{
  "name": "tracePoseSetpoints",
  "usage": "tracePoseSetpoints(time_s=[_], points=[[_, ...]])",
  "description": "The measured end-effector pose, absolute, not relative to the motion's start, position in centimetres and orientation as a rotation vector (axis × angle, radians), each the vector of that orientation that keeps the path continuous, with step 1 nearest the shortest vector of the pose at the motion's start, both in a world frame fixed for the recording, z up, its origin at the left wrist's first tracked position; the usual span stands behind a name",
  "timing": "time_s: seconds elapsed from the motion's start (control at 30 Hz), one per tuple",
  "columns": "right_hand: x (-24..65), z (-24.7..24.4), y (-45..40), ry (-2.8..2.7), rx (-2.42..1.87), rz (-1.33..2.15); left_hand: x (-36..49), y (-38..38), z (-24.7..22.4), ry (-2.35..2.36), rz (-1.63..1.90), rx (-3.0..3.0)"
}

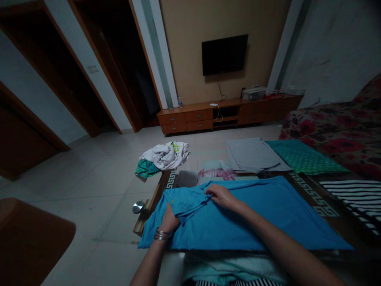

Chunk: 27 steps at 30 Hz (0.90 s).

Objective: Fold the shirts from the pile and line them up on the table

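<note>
Nearest to the wearer there is a pale green cloth (pixel 232 267), with black and white stripes below it. Just beyond, the blue garment (pixel 276 210) lies spread over the table (pixel 315 200), and its left part is folded and lifted a little. The left hand (pixel 170 220), with metal bracelets (pixel 162 234) at the wrist, reaches under this fold; its fingers are covered by the fabric, so I cannot tell how they grip. The right hand (pixel 222 196) is above the garment, and its thumb and fingers pinch the gathered edge of the fold. To the left of the garment is a round metal object (pixel 138 207), and to the right a striped cloth (pixel 357 198). Behind the garment are a pink item (pixel 218 173), a folded grey cloth (pixel 253 154) and a green patterned cloth (pixel 303 155); to the left of these lies a crumpled white and green pile (pixel 166 155). Farther right stands a sofa with a flowered cover (pixel 336 129). At the far wall there is a long wooden cabinet (pixel 200 116), with a television (pixel 224 55) above it.
</note>
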State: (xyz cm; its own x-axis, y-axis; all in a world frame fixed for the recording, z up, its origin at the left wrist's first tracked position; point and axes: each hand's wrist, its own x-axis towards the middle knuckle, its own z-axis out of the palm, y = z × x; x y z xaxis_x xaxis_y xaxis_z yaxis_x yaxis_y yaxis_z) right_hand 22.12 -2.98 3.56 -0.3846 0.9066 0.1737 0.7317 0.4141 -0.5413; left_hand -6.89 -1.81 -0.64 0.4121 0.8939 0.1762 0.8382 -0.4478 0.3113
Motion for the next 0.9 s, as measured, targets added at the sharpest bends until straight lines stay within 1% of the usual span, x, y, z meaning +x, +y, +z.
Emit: tracePoseSetpoints(time_s=[0.07, 0.17, 0.23, 0.33, 0.4, 0.47, 0.53, 0.6, 0.7, 0.8, 0.9], points=[[21.3, 3.1, -3.8, -2.244, -1.336, 0.530, -6.6, -1.9, 0.1, 1.497, 0.440, 2.537], [19.8, 2.5, -4.3, -2.272, -1.333, 0.439, -6.6, -2.3, 1.6, 1.441, 0.326, 2.641], [19.1, 2.1, -4.1, -2.268, -1.394, 0.384, -7.3, -2.8, 2.6, 1.515, 0.257, 2.646], [18.9, 1.4, -3.6, -2.208, -1.473, 0.388, -9.2, -3.7, 3.5, 1.744, 0.175, 2.535], [19.0, 1.1, -3.3, -2.157, -1.483, 0.418, -10.3, -4.3, 3.8, 1.884, 0.196, 2.429], [19.1, 1.1, -3.2, -2.113, -1.473, 0.441, -10.8, -4.8, 4.0, 1.945, 0.323, 2.367], [19.2, 1.4, -3.3, -2.081, -1.465, 0.453, -10.2, -5.4, 4.3, 1.890, 0.490, 2.379], [19.3, 1.8, -3.3, -2.065, -1.464, 0.458, -9.1, -6.0, 4.5, 1.748, 0.575, 2.436], [19.2, 2.5, -2.9, -2.053, -1.461, 0.459, -7.2, -6.6, 4.9, 1.627, 0.503, 2.504], [19.2, 3.0, -1.9, -2.028, -1.449, 0.459, -6.4, -6.5, 5.2, 1.697, 0.383, 2.514], [19.4, 3.7, -0.8, -1.996, -1.406, 0.459, -6.3, -6.0, 5.9, 1.741, 0.350, 2.491]])
